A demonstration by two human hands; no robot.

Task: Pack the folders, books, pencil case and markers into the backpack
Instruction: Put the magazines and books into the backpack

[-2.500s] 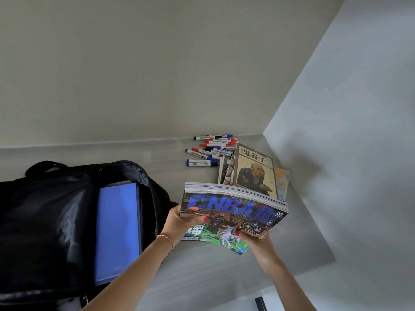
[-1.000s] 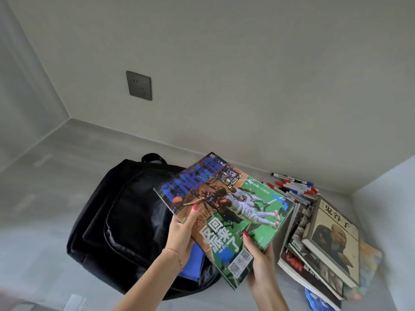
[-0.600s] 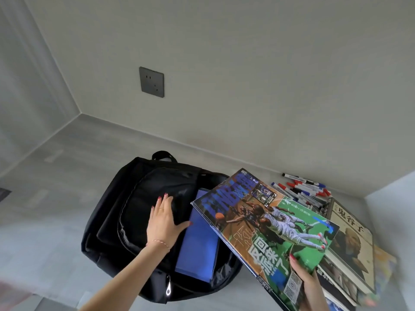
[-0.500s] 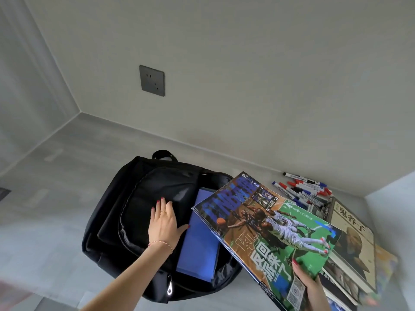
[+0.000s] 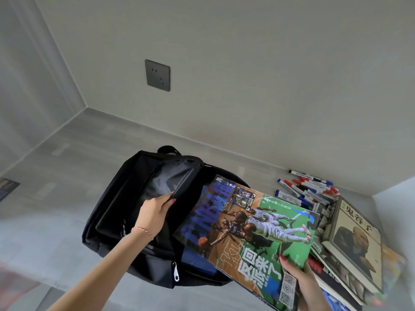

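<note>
A black backpack (image 5: pixel 116 212) lies unzipped on the grey surface. My left hand (image 5: pixel 153 213) grips the edge of its front flap and holds it lifted. My right hand (image 5: pixel 296 273) holds a stack of basketball magazines (image 5: pixel 247 232) by the near corner, tilted, with the far end over the backpack's mouth. A blue folder (image 5: pixel 195 261) shows inside the backpack under the magazines. To the right lies a pile of books (image 5: pixel 354 241) with a beige portrait cover on top. Several markers (image 5: pixel 307 189) lie by the wall behind the pile.
A wall with a grey socket plate (image 5: pixel 157 75) runs behind the surface. A side wall (image 5: pixel 399 212) closes the right end, close to the books. A blue object (image 5: pixel 334 299) peeks out under the book pile at the bottom edge.
My left hand went from lying flat on the flap to gripping its edge and lifting it. The magazines moved left, over the blue folder and the backpack's mouth.
</note>
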